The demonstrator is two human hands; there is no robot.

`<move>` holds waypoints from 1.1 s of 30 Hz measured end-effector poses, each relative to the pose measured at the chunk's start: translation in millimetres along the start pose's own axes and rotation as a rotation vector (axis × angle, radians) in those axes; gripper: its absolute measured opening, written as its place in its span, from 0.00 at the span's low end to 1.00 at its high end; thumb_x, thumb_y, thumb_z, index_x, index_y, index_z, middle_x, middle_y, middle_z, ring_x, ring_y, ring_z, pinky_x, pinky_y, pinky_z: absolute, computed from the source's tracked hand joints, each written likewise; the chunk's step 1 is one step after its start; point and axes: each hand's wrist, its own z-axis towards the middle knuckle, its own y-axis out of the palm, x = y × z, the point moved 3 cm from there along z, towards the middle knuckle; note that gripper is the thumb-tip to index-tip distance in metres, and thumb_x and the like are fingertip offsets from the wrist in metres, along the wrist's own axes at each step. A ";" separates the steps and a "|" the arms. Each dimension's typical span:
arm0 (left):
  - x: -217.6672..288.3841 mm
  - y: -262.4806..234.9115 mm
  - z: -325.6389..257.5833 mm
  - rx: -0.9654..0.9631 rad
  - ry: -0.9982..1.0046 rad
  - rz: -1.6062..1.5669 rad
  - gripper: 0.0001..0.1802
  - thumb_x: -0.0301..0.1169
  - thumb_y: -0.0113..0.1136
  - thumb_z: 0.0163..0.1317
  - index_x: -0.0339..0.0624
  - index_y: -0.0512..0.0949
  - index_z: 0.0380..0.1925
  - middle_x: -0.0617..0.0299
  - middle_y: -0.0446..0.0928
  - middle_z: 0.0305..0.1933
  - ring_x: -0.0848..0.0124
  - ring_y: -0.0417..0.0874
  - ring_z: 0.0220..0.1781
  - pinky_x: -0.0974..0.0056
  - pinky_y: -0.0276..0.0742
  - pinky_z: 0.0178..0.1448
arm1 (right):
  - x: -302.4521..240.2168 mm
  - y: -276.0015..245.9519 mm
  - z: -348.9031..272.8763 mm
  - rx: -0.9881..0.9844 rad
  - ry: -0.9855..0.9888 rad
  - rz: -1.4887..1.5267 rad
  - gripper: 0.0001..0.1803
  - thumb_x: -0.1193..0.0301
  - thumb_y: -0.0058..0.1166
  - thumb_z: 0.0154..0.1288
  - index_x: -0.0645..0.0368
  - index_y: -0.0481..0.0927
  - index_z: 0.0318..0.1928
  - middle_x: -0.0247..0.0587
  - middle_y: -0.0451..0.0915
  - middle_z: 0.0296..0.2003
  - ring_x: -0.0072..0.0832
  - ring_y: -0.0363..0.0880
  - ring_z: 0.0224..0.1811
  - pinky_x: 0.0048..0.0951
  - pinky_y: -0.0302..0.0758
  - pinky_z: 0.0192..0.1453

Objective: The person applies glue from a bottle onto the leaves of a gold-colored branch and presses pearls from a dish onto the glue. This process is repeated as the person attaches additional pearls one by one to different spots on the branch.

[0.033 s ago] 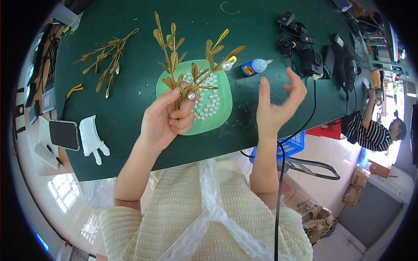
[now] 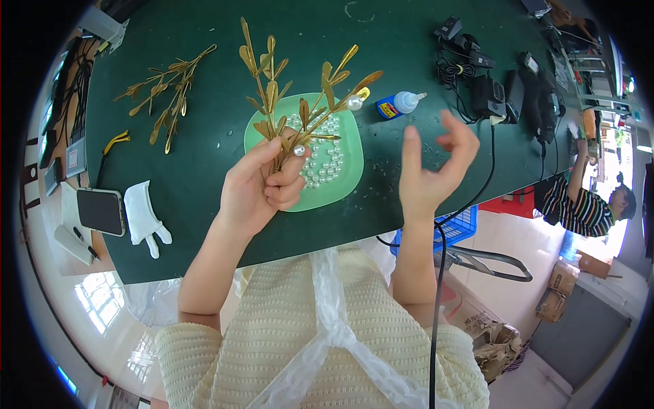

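Note:
My left hand (image 2: 262, 177) is closed round the stems of a gold leaf branch (image 2: 270, 92), held upright above the green plate (image 2: 351, 170). Two white pearl beads sit on this branch: one pearl (image 2: 354, 102) toward the tip of its right-hand spray, another pearl (image 2: 299, 150) low down by my fingers. Loose pearl beads (image 2: 332, 163) lie in the plate, partly hidden by my hand. To the right of the plate my right hand (image 2: 436, 170) is raised with thumb and fingers apart, holding nothing. Beyond it stands a small blue glue bottle (image 2: 398, 105) with a pale nozzle.
Another gold branch (image 2: 170, 88) lies at the far left of the green table (image 2: 204, 252). Nearer are a phone (image 2: 101, 211) and a white glove (image 2: 144, 218). Black adapters and cables (image 2: 490, 95) occupy the right side. A blue crate (image 2: 460, 228) stands below the edge; another person (image 2: 582, 208) is off right.
The fingers of my right hand have shifted very slightly. My left hand and the branch have stayed in place.

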 end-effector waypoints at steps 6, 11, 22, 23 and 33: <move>-1.4 -1.0 0.4 0.054 -0.005 0.001 0.18 0.40 0.37 0.63 0.35 0.66 0.38 0.72 0.48 0.15 0.82 0.49 0.13 0.75 0.42 0.17 | -31.0 32.7 -24.7 -0.674 -0.251 0.037 0.08 0.74 0.58 0.42 0.53 0.76 0.28 0.32 0.71 0.26 0.31 0.67 0.33 0.31 0.60 0.37; 0.4 -0.6 -0.4 0.028 0.017 -0.003 0.17 0.40 0.37 0.63 0.35 0.66 0.38 0.72 0.49 0.15 0.82 0.49 0.13 0.76 0.42 0.17 | -34.4 39.9 -34.8 -0.828 -0.227 0.019 0.06 0.74 0.58 0.41 0.54 0.77 0.25 0.33 0.70 0.26 0.29 0.67 0.33 0.29 0.61 0.38; -1.2 -1.8 -0.8 -0.010 0.000 -0.005 0.20 0.41 0.33 0.64 0.34 0.66 0.41 0.72 0.49 0.15 0.81 0.49 0.14 0.75 0.44 0.17 | -37.4 43.9 -37.0 -0.812 -0.220 -0.046 0.06 0.72 0.58 0.41 0.55 0.77 0.24 0.33 0.70 0.24 0.29 0.67 0.33 0.30 0.60 0.39; -1.0 -0.6 -0.4 -0.012 -0.001 -0.005 0.20 0.41 0.33 0.64 0.34 0.66 0.41 0.72 0.49 0.15 0.81 0.49 0.14 0.75 0.44 0.17 | -37.6 43.2 -35.2 -0.788 -0.201 -0.012 0.06 0.73 0.58 0.41 0.55 0.76 0.24 0.32 0.71 0.23 0.29 0.68 0.32 0.30 0.60 0.38; -5.1 1.6 1.4 0.033 -0.008 0.071 0.17 0.40 0.37 0.63 0.37 0.67 0.37 0.73 0.48 0.15 0.83 0.49 0.13 0.75 0.42 0.17 | -20.4 27.9 -16.2 -0.597 0.175 0.326 0.09 0.80 0.57 0.44 0.60 0.75 0.30 0.31 0.77 0.25 0.14 0.64 0.19 0.16 0.63 0.25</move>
